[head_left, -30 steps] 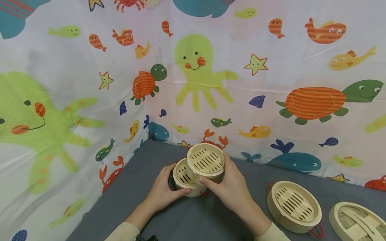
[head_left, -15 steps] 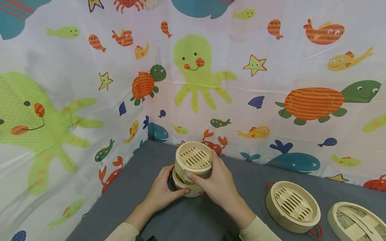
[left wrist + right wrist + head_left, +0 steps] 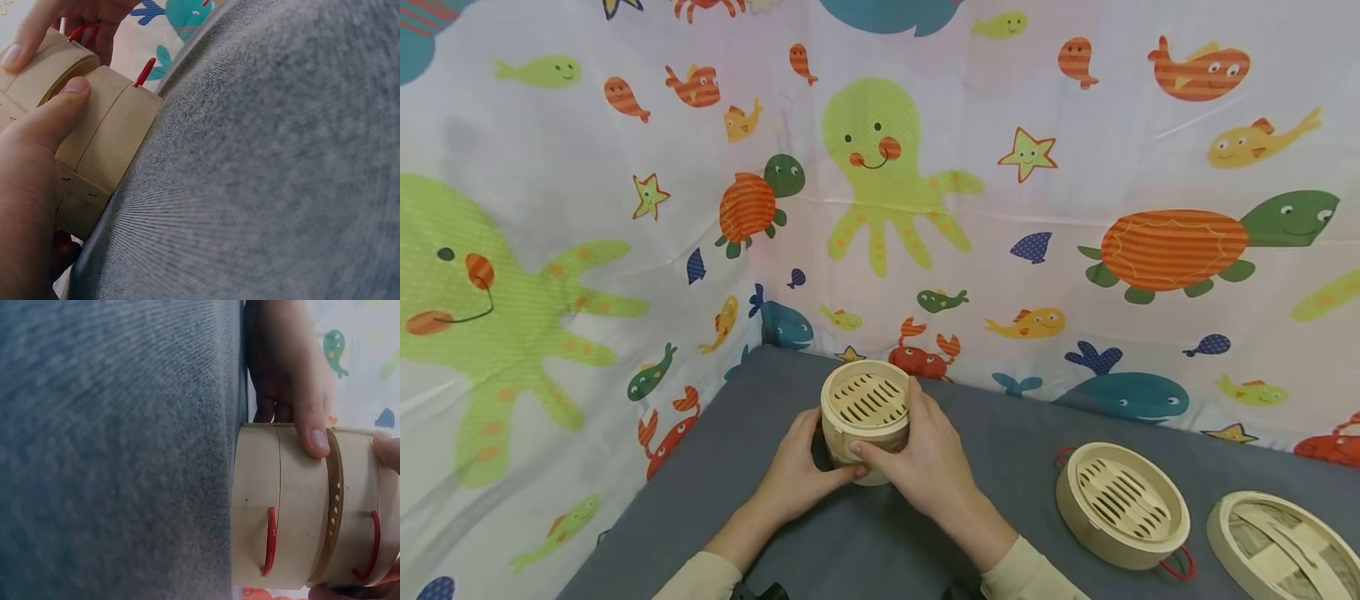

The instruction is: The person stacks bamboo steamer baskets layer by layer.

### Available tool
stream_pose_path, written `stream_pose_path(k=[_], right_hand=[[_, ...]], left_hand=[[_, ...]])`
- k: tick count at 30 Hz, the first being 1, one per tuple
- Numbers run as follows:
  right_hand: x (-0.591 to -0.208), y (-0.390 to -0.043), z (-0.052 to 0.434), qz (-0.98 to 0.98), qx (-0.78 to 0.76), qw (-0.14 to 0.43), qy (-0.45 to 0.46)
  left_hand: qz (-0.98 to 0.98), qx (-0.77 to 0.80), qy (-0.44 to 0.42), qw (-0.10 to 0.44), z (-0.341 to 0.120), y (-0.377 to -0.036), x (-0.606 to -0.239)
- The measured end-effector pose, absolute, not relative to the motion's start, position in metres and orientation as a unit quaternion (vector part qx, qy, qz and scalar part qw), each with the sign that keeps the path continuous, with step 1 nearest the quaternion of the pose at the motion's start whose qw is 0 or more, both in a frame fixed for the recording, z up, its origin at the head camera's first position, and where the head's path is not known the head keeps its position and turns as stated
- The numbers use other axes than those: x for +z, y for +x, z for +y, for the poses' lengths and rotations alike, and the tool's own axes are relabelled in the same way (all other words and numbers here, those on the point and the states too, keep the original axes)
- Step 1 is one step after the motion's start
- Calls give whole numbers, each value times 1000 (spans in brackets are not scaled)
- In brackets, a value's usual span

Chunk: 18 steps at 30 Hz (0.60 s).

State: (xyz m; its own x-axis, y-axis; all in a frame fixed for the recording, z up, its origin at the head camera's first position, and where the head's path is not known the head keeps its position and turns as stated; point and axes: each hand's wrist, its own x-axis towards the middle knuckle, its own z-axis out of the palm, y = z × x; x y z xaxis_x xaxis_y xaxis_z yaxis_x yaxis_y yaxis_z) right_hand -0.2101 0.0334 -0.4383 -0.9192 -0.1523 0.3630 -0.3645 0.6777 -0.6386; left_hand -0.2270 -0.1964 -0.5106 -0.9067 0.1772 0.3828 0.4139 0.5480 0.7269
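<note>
A round bamboo steamer basket with a slatted base sits over a second steamer basket of like size. My right hand grips the upper basket from the right, thumb in front. My left hand holds the lower basket from the left, its thumb near the rim. In the right wrist view, a wedge-shaped gap shows between the tilted upper basket and the lower basket, which stands on the grey cloth. Both carry red handles.
Another slatted steamer basket with red handles stands on the grey tabletop to the right. A woven bamboo lid lies beyond it at the right edge. A sea-animal curtain backs the table.
My right hand has brought the upper basket leftward, then down over the lower one, which it now largely hides. The left hand has kept its hold. The view has shifted slightly.
</note>
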Motion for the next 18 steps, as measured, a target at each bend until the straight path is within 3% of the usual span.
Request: stream_pose_path(k=[18], right_hand=[[-442, -212, 32, -908, 367, 149, 137]], left_hand=[[-875, -431, -169, 144, -194, -228, -510]])
